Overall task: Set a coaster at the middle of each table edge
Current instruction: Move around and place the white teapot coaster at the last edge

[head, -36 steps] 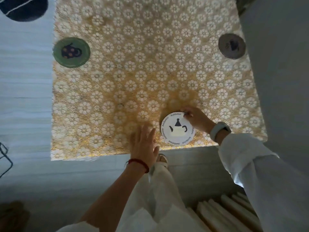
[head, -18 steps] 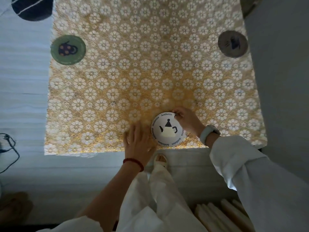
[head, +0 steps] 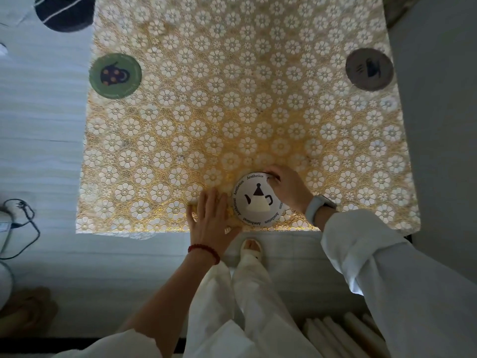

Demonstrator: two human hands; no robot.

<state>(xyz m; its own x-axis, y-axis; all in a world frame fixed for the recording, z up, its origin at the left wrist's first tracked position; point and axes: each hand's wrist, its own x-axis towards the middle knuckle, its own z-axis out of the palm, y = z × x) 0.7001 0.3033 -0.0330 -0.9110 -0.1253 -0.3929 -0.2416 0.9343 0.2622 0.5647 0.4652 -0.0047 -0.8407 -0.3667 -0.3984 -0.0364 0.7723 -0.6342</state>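
Note:
A white round coaster point(head: 258, 200) with a teapot picture lies flat near the middle of the table's near edge. My right hand point(head: 287, 187) grips its far right rim with the fingertips. My left hand point(head: 211, 215) rests flat on the tablecloth just left of the coaster, fingers together, holding nothing. A green coaster point(head: 115, 76) lies at the left edge of the table point(head: 206, 120). A grey coaster point(head: 369, 69) lies at the right edge.
The table wears a gold cloth with white flowers. A dark round object point(head: 64, 11) sits on the floor at the far left. A cable point(head: 23, 223) lies on the floor at left. A wall point(head: 438, 99) runs close along the table's right side.
My right hand has slid the white coaster a little to the left along the near edge, and my left hand has stayed beside it. The view has shifted slightly.

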